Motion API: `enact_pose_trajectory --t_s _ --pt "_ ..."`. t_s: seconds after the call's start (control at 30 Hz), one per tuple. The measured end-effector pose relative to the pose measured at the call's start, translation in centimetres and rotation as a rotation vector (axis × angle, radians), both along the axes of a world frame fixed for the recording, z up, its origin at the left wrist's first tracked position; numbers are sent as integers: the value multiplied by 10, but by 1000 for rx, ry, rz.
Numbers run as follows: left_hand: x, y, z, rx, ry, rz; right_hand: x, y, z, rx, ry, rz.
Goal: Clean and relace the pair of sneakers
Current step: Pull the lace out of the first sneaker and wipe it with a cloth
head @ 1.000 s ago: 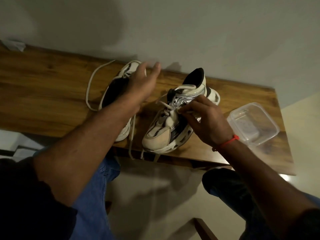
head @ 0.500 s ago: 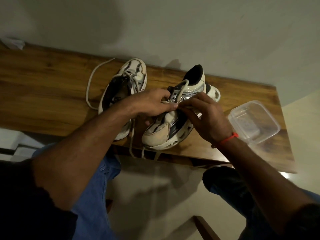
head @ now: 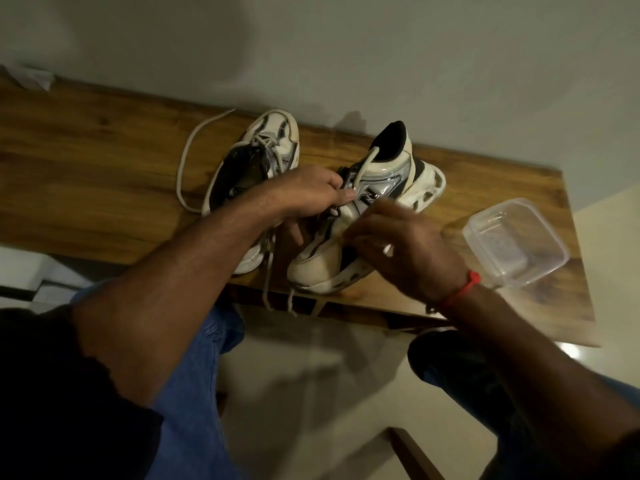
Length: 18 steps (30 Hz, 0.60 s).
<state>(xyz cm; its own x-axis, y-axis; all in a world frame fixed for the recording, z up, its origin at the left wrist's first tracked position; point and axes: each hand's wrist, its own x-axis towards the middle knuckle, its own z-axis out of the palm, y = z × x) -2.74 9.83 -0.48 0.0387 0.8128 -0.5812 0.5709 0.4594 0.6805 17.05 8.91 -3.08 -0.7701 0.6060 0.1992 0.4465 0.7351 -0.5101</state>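
At the near edge of the wooden table (head: pixel 86 188) two lace ends (head: pixel 268 292) hung down over the side. Just above them stood the right sneaker (head: pixel 377 202), with its toe near and its black heel far. The right hand (head: pixel 405 251), with a red band (head: pixel 464 289) on its wrist, lay over the side of this sneaker; it was blurred, so I cannot tell if its fingers held anything. The left hand (head: pixel 308 195) was at the lace area of the same sneaker, with fingers curled round the tongue and the lace there. One loop of lace (head: pixel 363 164) rose toward the heel. To the left of it was the other sneaker (head: pixel 256 174), with a loose lace (head: pixel 194 150) lying in a curve on the table farther left. A clear plastic container (head: pixel 516 240) stood to the right, near the table's right end. Behind all was a plain wall (head: pixel 346 46).
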Motion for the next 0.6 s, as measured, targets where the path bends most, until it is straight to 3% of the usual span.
enact_pose_trajectory --t_s 0.07,0.13,0.33,0.5,0.6 --pt "1 -1 0 -17 -18 33 11 16 1 6 13 -147" --pt "2 -2 1 -27 -16 55 14 15 1 4 16 -163" --pt "-1 -1 -1 -22 27 65 -9 -22 -1 -45 -53 222" --pt "0 -1 -3 -47 -28 100 18 23 0 22 -36 -129" --pt "2 -2 -1 -41 -29 114 15 13 3 36 -52 -131"
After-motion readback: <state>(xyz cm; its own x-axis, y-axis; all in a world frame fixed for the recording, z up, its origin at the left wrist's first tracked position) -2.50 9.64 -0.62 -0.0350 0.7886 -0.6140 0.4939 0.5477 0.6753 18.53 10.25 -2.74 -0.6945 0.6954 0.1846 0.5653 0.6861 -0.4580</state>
